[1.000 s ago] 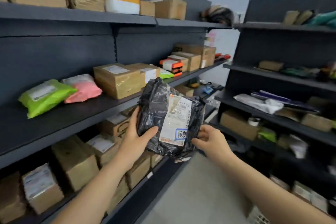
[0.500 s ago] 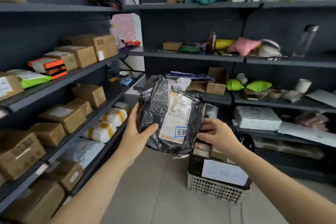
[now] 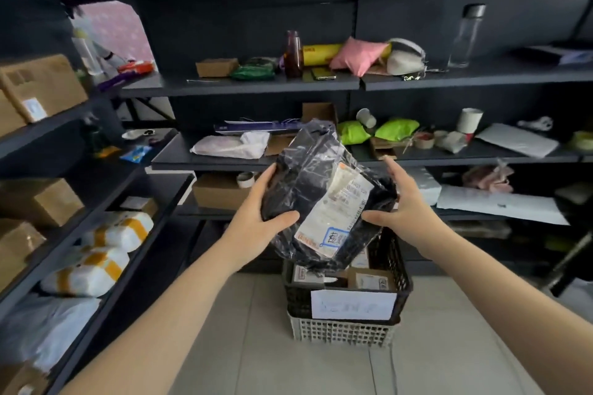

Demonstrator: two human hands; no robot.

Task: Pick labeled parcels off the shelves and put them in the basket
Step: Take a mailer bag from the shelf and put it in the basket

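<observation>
A black plastic parcel [image 3: 308, 196] with a white shipping label [image 3: 337, 212] hangs tilted just above the basket. My left hand [image 3: 256, 218] grips its left edge, thumb across the front. My right hand [image 3: 404, 212] lies against the right edge with straight fingers, and its thumb touches the lower side. Below on the floor, the black basket [image 3: 398, 269] sits nested in a pale lattice one [image 3: 340, 332]. It holds several small labeled boxes [image 3: 369, 279] and has a white paper sheet [image 3: 353, 305] on its front.
Dark shelves [image 3: 288, 83] fill the wall ahead, carrying a pink bag [image 3: 356, 54], green bags [image 3: 394, 128], a glass bottle [image 3: 465, 38] and loose items. Shelves on the left hold cardboard boxes [image 3: 41, 86] and white taped parcels [image 3: 118, 231]. Tiled floor [image 3: 256, 346] surrounds the basket.
My view has swung right from the left shelves to the back shelves and basket. The parcel has tilted and come over the basket. My right hand's fingers have straightened.
</observation>
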